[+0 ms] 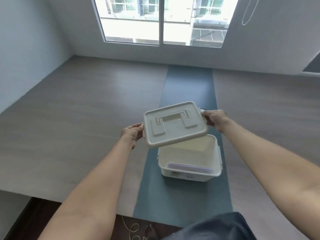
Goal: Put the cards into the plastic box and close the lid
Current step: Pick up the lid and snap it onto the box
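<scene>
Holding lid (174, 124) over box (188, 163).
Left hand (132, 133) and right hand (214, 118) are gripping its short ends; lid is sitting tilted, offset beyond the box holding cards (189, 168).

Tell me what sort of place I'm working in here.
Probably a room in a home or flat: a big sliding window onto neighbouring buildings, a wide wood-look surface with a blue runner, and a patterned rug below. Both hands hold the lid over the box.
</scene>
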Motion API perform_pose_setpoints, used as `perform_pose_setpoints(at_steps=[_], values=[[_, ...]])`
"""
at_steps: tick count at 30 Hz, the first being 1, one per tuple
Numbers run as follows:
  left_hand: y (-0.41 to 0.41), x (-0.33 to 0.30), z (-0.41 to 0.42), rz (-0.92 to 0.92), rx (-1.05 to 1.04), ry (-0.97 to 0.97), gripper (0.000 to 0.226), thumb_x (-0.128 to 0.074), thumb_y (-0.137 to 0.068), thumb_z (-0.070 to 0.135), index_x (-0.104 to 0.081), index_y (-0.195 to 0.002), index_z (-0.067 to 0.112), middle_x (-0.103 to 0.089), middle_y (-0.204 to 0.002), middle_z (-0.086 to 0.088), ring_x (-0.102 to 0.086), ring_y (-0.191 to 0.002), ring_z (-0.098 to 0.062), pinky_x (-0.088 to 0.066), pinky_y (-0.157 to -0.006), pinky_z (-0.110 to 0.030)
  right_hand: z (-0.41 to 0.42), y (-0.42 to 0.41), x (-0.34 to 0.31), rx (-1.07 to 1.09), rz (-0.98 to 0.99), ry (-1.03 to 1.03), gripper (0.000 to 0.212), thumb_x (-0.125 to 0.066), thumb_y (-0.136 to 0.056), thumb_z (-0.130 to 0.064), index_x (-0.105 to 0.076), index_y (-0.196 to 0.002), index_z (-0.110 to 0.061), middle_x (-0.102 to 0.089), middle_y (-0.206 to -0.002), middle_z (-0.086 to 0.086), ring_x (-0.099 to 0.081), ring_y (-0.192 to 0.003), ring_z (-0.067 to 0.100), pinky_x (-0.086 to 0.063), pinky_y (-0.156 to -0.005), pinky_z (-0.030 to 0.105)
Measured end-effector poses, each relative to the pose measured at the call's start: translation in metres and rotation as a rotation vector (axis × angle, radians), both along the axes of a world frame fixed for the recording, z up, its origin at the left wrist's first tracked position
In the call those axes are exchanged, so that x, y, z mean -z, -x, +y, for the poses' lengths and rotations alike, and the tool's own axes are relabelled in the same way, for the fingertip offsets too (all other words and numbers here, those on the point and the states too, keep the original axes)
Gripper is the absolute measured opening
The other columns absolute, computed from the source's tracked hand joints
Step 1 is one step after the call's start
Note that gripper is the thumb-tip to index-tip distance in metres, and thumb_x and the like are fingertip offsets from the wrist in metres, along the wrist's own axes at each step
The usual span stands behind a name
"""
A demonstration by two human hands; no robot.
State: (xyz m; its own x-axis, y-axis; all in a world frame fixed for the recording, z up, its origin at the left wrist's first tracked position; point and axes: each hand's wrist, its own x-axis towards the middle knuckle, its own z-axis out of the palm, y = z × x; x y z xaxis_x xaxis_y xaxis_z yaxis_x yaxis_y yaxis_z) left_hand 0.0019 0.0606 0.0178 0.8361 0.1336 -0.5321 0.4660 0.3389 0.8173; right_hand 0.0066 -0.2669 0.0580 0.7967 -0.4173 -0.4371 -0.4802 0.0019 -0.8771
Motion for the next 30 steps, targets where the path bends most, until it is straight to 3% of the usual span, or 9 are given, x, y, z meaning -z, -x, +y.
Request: perform_pose_setpoints(at_steps=[3, 6, 8, 10, 12, 15, 23, 27, 30], values=[[0.003, 0.007, -0.027, 0.001, 0.110, -0.063, 0.012, -0.070, -0.087, 0.001, -0.066, -0.098, 0.003, -0.069, -0.084, -0.012, -0.068, -0.068, -0.021, -0.061, -0.062, -0.028, -0.031, 0.028, 0.012, 0.055, 0.020, 0.000, 0.009, -0.078, -0.081, -0.006, -0.073, -0.088, -0.004, -0.070, -0.083, 0.010, -0.066, -0.070, 0.022, -0.060, -0.079, 0.035], [0.010, 0.017, -0.046, 0.012, 0.178, -0.143, 0.012, -0.073, -0.085, 0.007, -0.068, -0.096, 0.008, -0.070, -0.083, -0.009, -0.066, -0.072, -0.022, -0.058, -0.078, -0.035, -0.054, 0.058, 0.027, 0.072, 0.056, -0.004, 0.009, -0.079, -0.080, -0.008, -0.076, -0.088, -0.004, -0.075, -0.097, 0.015, -0.068, -0.084, 0.025, -0.058, -0.092, 0.040], [0.015, 0.025, -0.053, 0.011, 0.227, -0.204, 0.019, -0.075, -0.085, 0.011, -0.071, -0.102, 0.006, -0.071, -0.081, -0.007, -0.064, -0.073, -0.021, -0.055, -0.079, -0.035, -0.064, 0.073, 0.036, 0.074, 0.078, -0.016, 0.014, -0.078, -0.081, -0.008, -0.076, -0.094, -0.002, -0.078, -0.088, 0.010, -0.069, -0.078, 0.023, -0.061, -0.085, 0.037], [0.024, 0.030, -0.058, -0.009, 0.263, -0.257, 0.022, -0.075, -0.085, 0.014, -0.071, -0.105, 0.006, -0.070, -0.080, -0.004, -0.060, -0.071, -0.018, -0.049, -0.070, -0.030, -0.068, 0.090, 0.041, 0.060, 0.102, -0.020, 0.002, -0.075, -0.086, -0.007, -0.075, -0.088, -0.007, -0.075, -0.067, -0.001, -0.067, -0.066, 0.015, -0.056, -0.064, 0.025], [0.032, 0.033, -0.059, -0.024, 0.277, -0.307, 0.020, -0.075, -0.085, 0.015, -0.072, -0.104, 0.009, -0.067, -0.077, -0.001, -0.055, -0.069, -0.015, -0.043, -0.063, -0.025, -0.068, 0.104, 0.046, 0.041, 0.124, -0.025, 0.006, -0.073, -0.088, -0.008, -0.072, -0.083, -0.011, -0.073, -0.068, -0.001, -0.065, -0.064, 0.012, -0.050, -0.052, 0.018], [0.039, 0.038, -0.059, -0.021, 0.265, -0.337, 0.017, -0.075, -0.085, 0.014, -0.072, -0.101, 0.012, -0.068, -0.079, -0.001, -0.056, -0.074, -0.016, -0.044, -0.068, -0.027, -0.066, 0.118, 0.058, 0.014, 0.139, -0.031, 0.006, -0.074, -0.088, -0.010, -0.070, -0.084, -0.013, -0.071, -0.080, 0.004, -0.065, -0.067, 0.014, -0.049, -0.057, 0.022], [0.038, 0.043, -0.060, 0.019, 0.252, -0.380, 0.025, -0.066, -0.088, 0.001, -0.070, -0.113, 0.002, -0.070, -0.084, -0.004, -0.062, -0.085, -0.025, -0.054, -0.088, -0.043, -0.059, 0.124, 0.072, 0.000, 0.140, -0.023, 0.021, -0.073, -0.089, -0.010, -0.072, -0.107, -0.002, -0.072, -0.082, 0.006, -0.067, -0.067, 0.016, -0.052, -0.060, 0.024], [0.044, 0.046, -0.061, 0.009, 0.281, -0.375, 0.027, -0.060, -0.090, -0.007, -0.067, -0.115, 0.001, -0.069, -0.094, -0.009, -0.062, -0.078, -0.020, -0.052, -0.075, -0.031, -0.064, 0.131, 0.074, -0.018, 0.171, -0.001, 0.024, -0.073, -0.088, -0.011, -0.071, -0.110, 0.000, -0.073, -0.085, 0.008, -0.067, -0.068, 0.017, -0.049, -0.060, 0.025], [0.049, 0.050, -0.060, 0.006, 0.279, -0.339, 0.030, -0.059, -0.091, -0.006, -0.065, -0.120, -0.001, -0.067, -0.104, -0.014, -0.063, -0.087, -0.025, -0.054, -0.077, -0.031, -0.061, 0.135, 0.075, -0.049, 0.190, 0.023, 0.024, -0.072, -0.089, -0.007, -0.069, -0.111, 0.002, -0.072, -0.089, 0.012, -0.065, -0.070, 0.018, -0.049, -0.060, 0.025]])
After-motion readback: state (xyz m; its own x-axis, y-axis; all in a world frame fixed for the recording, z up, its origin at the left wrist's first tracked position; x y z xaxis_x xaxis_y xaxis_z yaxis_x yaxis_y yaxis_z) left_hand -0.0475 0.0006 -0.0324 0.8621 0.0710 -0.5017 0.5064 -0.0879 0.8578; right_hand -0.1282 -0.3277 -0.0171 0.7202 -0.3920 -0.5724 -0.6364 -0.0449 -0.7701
